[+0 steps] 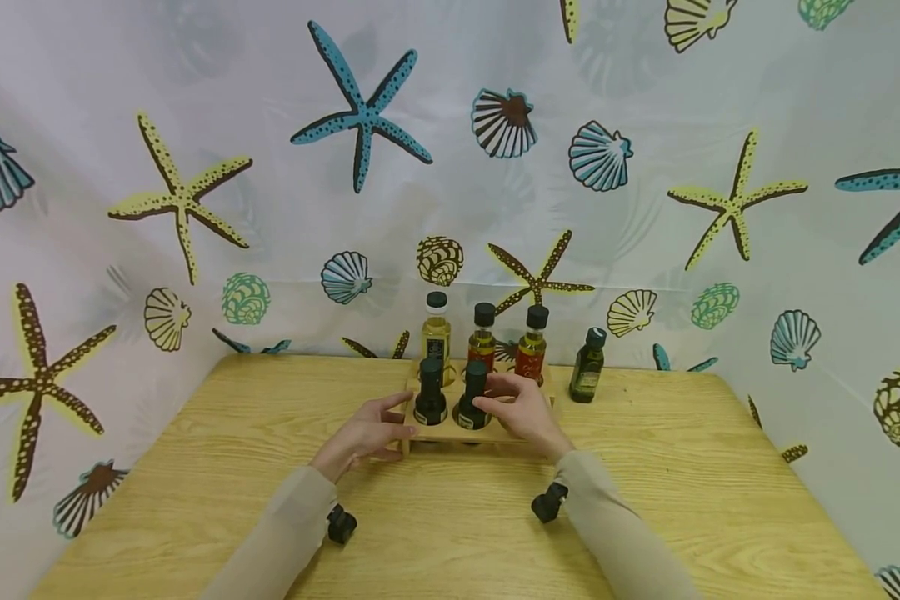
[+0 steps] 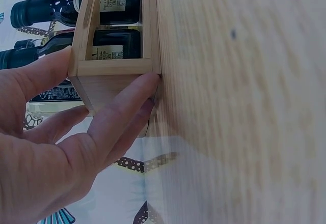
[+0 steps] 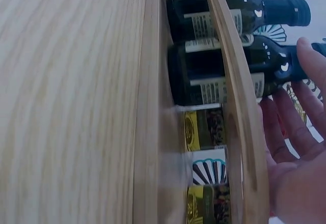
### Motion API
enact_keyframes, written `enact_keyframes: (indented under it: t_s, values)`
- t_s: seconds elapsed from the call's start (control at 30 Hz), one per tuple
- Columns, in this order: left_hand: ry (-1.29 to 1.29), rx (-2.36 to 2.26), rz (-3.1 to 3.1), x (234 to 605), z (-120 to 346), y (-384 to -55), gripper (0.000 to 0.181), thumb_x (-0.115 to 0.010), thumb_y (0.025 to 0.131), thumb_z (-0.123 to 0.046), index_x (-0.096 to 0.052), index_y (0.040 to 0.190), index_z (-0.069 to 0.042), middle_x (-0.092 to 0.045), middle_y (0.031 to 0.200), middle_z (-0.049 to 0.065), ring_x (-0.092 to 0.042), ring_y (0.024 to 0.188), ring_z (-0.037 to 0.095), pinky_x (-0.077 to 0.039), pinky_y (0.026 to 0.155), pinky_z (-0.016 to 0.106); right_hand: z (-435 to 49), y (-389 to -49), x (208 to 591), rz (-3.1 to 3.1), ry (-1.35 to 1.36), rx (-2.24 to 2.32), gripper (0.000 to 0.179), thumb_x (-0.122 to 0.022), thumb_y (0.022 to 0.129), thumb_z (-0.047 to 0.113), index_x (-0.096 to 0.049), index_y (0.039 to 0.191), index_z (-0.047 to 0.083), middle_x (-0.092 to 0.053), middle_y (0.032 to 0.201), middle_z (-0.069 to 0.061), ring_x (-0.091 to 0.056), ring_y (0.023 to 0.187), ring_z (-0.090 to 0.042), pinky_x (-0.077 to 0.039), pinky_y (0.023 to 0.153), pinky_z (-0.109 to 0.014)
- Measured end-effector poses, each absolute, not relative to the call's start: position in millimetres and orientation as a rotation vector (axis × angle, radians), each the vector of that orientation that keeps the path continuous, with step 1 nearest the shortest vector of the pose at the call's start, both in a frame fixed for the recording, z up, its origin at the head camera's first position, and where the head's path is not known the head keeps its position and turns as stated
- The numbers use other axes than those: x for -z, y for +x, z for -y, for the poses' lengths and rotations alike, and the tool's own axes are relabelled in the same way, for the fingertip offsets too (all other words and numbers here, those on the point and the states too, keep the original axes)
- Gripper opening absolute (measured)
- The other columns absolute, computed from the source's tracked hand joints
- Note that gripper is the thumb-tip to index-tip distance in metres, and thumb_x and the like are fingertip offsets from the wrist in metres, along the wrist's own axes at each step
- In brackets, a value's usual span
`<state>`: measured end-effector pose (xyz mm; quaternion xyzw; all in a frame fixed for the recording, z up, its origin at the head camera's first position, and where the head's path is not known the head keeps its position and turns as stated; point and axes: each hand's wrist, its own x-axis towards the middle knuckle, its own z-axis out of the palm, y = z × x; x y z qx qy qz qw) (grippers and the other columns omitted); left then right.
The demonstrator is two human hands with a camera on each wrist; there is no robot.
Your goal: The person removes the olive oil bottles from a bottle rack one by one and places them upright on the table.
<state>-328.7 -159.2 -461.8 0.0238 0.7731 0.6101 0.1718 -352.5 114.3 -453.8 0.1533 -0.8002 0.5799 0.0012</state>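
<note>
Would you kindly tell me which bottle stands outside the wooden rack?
The dark green bottle at the far right, standing directly on the table; the other five bottles sit in the rack.

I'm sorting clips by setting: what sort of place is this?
Probably a screened-off filming booth: a sheet printed with starfish and shells encloses the wooden table on three sides, and a small black device sits at each wrist.

Pale wood-grain table (image 1: 450, 533), wooden rack (image 1: 450, 432), 1 green bottle (image 1: 587, 372) standing beside.
</note>
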Motion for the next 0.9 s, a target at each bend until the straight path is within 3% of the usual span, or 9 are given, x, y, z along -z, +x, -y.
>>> enact_keyframes:
  t_s: [0.2, 0.37, 0.47, 0.7, 0.9]
  values:
    - [0.067, -1.73, -2.192, 462.6, 159.9, -327.8, 0.072, -0.065, 0.095, -0.009, -0.029, 0.156, -0.021, -0.03, 0.152, 0.031, -0.043, 0.134, 0.046, -0.054, 0.089, 0.055, -105.8, -349.8, 451.9, 2.52, 0.481, -1.828, 0.058, -0.079, 0.085, 0.024, -0.058, 0.136, 0.007, -0.067, 0.12, -0.012, -0.065, 0.113, -0.033, -0.058, 0.081, -0.039]
    - [0.071, -1.725, -2.193, 462.9, 159.2, -327.7, 0.072, -0.064, 0.095, -0.01, -0.029, 0.156, -0.022, -0.03, 0.153, 0.03, -0.046, 0.132, 0.045, -0.054, 0.09, 0.054, -103.0, -347.9, 455.2, 2.526, 0.406, -1.864, 0.063, -0.08, 0.083, 0.031, -0.056, 0.138, 0.012, -0.067, 0.12, -0.008, -0.067, 0.107, -0.028, -0.052, 0.063, -0.031]
    - [0.075, -1.725, -2.197, 462.6, 158.9, -327.8, 0.072, -0.064, 0.095, -0.011, -0.029, 0.156, -0.022, -0.03, 0.153, 0.03, -0.046, 0.132, 0.044, -0.054, 0.09, 0.054, -100.5, -347.1, 456.5, 2.504, 0.37, -1.86, 0.06, -0.081, 0.081, 0.032, -0.06, 0.135, 0.017, -0.068, 0.117, -0.005, -0.069, 0.103, -0.024, -0.051, 0.06, -0.03]
    - [0.074, -1.724, -2.192, 461.6, 160.0, -327.5, 0.073, -0.065, 0.095, -0.01, -0.028, 0.157, -0.021, -0.03, 0.152, 0.031, -0.044, 0.133, 0.045, -0.054, 0.09, 0.055, -94.1, -345.1, 457.4, 2.468, 0.353, -1.787, 0.051, -0.082, 0.081, 0.031, -0.067, 0.127, 0.017, -0.07, 0.112, -0.004, -0.068, 0.104, -0.023, -0.058, 0.077, -0.036]
    - [0.066, -1.721, -2.196, 461.1, 158.1, -326.7, 0.072, -0.063, 0.095, -0.009, -0.028, 0.157, -0.02, -0.029, 0.152, 0.032, -0.043, 0.134, 0.046, -0.054, 0.09, 0.055, -92.3, -345.1, 460.7, 2.455, 0.342, -1.738, 0.047, -0.08, 0.083, 0.036, -0.069, 0.126, 0.02, -0.071, 0.112, -0.003, -0.064, 0.108, -0.02, -0.055, 0.078, -0.035]
